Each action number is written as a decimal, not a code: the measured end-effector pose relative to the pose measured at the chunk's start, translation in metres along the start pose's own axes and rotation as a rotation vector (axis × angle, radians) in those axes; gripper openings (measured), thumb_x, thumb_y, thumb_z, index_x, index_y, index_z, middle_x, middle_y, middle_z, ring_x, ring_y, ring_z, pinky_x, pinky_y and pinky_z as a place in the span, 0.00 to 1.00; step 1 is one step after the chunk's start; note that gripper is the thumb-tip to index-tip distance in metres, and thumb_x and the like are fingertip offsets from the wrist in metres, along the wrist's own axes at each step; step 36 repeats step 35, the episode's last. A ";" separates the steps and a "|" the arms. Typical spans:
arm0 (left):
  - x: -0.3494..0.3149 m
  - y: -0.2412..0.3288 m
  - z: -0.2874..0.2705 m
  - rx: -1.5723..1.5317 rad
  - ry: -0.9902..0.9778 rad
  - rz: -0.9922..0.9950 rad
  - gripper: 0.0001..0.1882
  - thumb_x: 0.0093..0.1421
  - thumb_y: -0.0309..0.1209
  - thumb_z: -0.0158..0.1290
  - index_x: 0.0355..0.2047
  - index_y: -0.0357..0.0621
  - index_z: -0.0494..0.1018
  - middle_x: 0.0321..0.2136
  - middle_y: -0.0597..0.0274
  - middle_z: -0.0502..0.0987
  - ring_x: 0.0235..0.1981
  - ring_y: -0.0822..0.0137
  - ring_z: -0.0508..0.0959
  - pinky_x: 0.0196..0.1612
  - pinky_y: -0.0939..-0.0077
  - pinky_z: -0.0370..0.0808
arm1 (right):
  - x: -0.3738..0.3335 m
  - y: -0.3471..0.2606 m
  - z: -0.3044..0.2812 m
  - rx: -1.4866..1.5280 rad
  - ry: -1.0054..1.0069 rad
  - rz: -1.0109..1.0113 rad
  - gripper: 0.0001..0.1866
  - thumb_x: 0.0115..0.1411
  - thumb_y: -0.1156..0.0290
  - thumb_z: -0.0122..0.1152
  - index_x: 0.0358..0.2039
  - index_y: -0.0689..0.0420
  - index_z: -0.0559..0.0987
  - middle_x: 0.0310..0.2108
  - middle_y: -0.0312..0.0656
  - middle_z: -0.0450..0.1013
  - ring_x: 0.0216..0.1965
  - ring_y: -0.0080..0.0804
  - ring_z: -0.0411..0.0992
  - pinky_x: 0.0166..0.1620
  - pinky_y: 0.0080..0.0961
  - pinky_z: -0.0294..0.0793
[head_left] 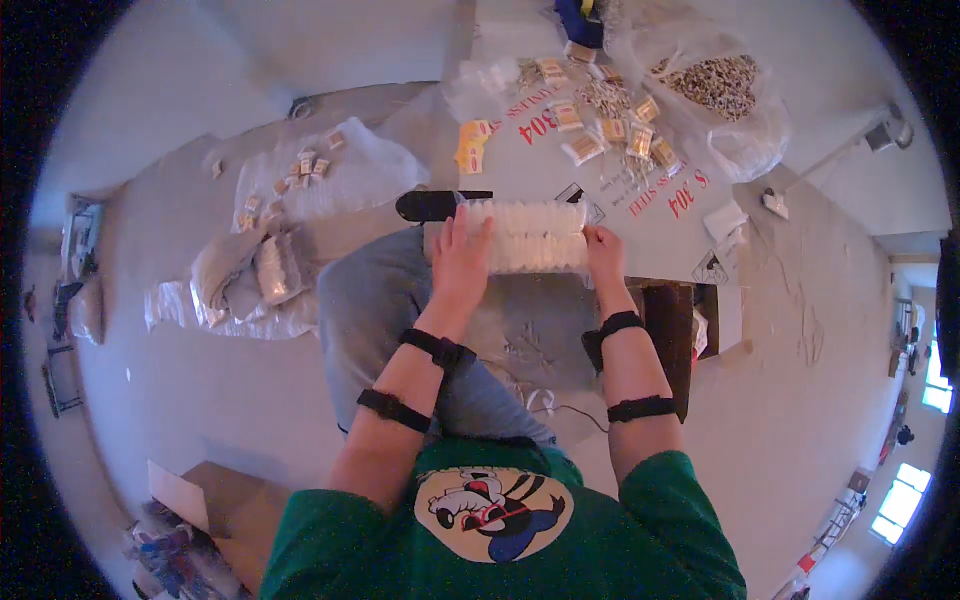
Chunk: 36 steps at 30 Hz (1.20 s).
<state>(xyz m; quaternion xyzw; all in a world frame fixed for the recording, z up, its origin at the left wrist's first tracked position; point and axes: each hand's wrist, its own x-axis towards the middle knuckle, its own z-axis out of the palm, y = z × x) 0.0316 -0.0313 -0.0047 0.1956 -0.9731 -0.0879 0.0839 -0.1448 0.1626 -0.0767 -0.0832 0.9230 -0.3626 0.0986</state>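
Note:
Across my lap lies a clear plastic pack (535, 237) filled with white pieces set in two rows; I cannot make out what the pieces are. My left hand (462, 262) holds its left end, with the fingers stretched over the top. At the right end, the fingers of my right hand (604, 254) pinch the edge of the plastic. Just beyond the pack is a board with red print (540, 165). Yellow cards (473, 147) and several small packets of thin sticks (585, 148) lie on it.
A large clear bag of small brown pieces (715, 88) sits at the far right. Filled plastic packs (275, 270) and plastic sheeting (370, 165) with small packets lie to the left. An opened cardboard box (725, 318) stands right of my legs, another (235, 510) at lower left.

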 end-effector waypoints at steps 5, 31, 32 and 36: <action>-0.015 0.008 -0.003 -0.015 -0.074 -0.002 0.28 0.51 0.23 0.45 0.55 0.53 0.65 0.61 0.48 0.52 0.59 0.47 0.58 0.58 0.50 0.56 | -0.001 0.003 -0.003 0.024 -0.079 0.090 0.15 0.57 0.56 0.54 0.32 0.54 0.79 0.31 0.47 0.75 0.34 0.47 0.74 0.37 0.38 0.70; 0.000 0.027 0.003 0.000 0.014 0.149 0.20 0.53 0.27 0.47 0.49 0.48 0.69 0.58 0.52 0.57 0.62 0.49 0.54 0.61 0.45 0.50 | -0.006 -0.012 -0.004 0.075 0.022 0.006 0.13 0.56 0.61 0.57 0.26 0.60 0.77 0.18 0.48 0.71 0.19 0.34 0.67 0.27 0.32 0.67; -0.002 0.030 0.002 0.010 -0.034 0.166 0.20 0.53 0.27 0.47 0.48 0.48 0.69 0.58 0.51 0.57 0.62 0.49 0.54 0.61 0.45 0.49 | -0.005 -0.010 -0.007 0.076 0.031 0.011 0.13 0.56 0.61 0.57 0.26 0.60 0.77 0.18 0.48 0.71 0.19 0.34 0.67 0.27 0.32 0.67; 0.007 0.033 -0.002 0.028 -0.074 0.178 0.21 0.52 0.27 0.47 0.49 0.49 0.69 0.59 0.51 0.57 0.61 0.48 0.54 0.61 0.43 0.49 | -0.009 -0.010 -0.009 0.124 0.023 -0.011 0.14 0.56 0.60 0.57 0.26 0.60 0.77 0.19 0.49 0.72 0.21 0.35 0.69 0.28 0.32 0.67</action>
